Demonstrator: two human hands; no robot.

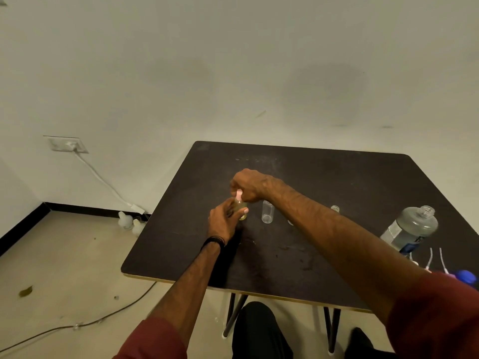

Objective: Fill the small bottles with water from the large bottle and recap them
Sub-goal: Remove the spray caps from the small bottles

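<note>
Against a bare wall, at a dark table [337, 255], the left hand [223, 221] grips an upright small bottle [241, 209] while right hand [250, 184] fingers pinch its pink cap [238, 195] directly above.

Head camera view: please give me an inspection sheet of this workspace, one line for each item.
Surface: dark rectangular table with pale edge, scuffed and dusty.
Job's things: small yellowish bottle with pink cap; clear open small bottle upright beside it; another small bottle partly hidden behind the right forearm; large clear water bottle, uncapped, at the right edge.
Clutter: loose pump tops with thin tubes and blue cap.
Grippers: left hand grips the yellowish bottle; right hand pinches the pink cap.
Cables: white cable from wall socket; dark cable on the floor.
Surroundings: pale wall, beige floor, white items by the baseboard.
</note>
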